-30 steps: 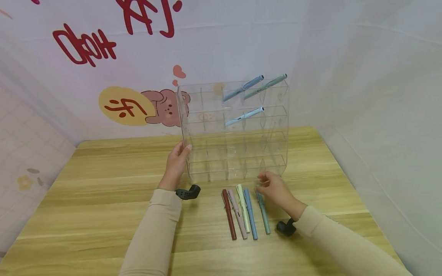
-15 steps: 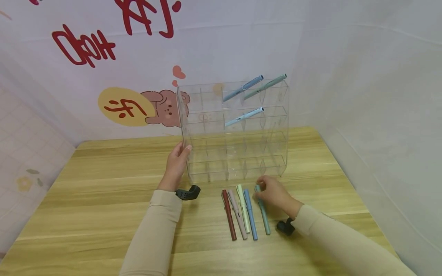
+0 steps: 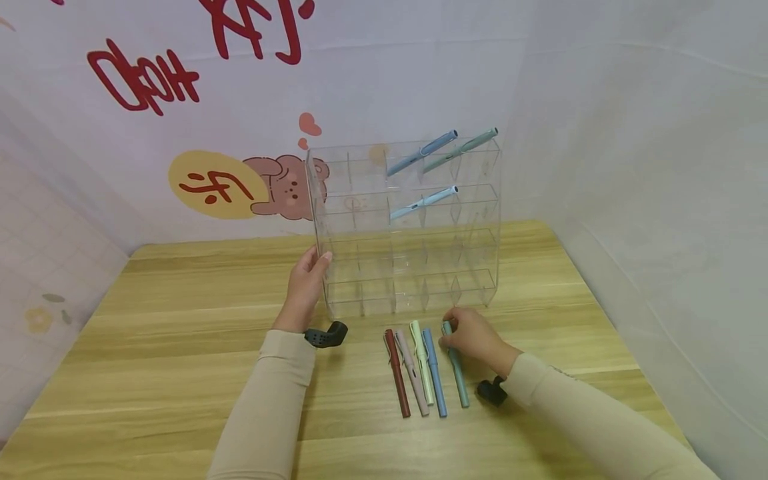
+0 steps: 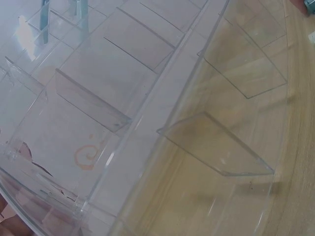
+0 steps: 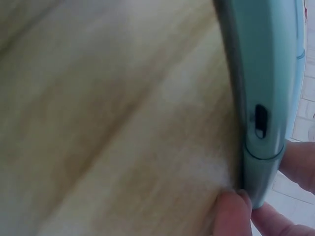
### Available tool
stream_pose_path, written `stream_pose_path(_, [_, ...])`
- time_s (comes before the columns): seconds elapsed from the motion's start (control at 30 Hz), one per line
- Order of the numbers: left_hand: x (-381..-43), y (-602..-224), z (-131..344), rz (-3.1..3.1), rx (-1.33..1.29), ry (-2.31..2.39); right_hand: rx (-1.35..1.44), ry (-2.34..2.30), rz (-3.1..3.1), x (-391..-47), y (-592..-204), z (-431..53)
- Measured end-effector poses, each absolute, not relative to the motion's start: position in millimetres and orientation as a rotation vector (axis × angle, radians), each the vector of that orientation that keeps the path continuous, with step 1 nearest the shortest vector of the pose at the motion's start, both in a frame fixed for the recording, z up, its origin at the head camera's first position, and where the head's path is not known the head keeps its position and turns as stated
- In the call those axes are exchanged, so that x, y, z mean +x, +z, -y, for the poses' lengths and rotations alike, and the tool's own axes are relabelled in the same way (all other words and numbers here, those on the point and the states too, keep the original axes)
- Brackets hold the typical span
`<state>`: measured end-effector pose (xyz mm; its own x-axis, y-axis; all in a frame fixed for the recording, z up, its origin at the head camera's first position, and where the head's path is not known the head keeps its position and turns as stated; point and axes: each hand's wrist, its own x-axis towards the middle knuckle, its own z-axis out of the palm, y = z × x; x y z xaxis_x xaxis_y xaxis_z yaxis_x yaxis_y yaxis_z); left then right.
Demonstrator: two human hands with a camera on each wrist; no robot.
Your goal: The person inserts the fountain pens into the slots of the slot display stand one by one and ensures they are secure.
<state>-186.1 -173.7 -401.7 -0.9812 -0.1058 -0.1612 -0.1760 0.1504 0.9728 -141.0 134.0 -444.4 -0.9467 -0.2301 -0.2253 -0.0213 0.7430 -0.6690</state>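
Observation:
My left hand grips the left edge of a clear acrylic display rack, which stands upright on the table. Only a bit of those fingers shows in the left wrist view, behind the clear wall. With thumb and fingers, my right hand pinches the upper end of a grey-green pen lying in front of the rack. The right wrist view shows the same pen close up, fingertips on both sides of its end. Left of it lie a blue pen, a pale yellow-green pen, a pinkish pen and a dark red pen.
Slanted in the rack's top row are a blue pen and a green pen. A light blue pen sits one row lower. Behind the wooden table hangs a white printed curtain.
My right hand has come down slightly, and its fingers have closed on the grey-green pen's upper end. The left hand keeps its hold on the rack.

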Motion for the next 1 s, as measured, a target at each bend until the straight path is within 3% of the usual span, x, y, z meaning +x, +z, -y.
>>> stream_pose_path(1.0, [-185,-401,174,-2.343,-0.281,1.998,-0.068,-1.237,-2.528,-146,-422,-139])
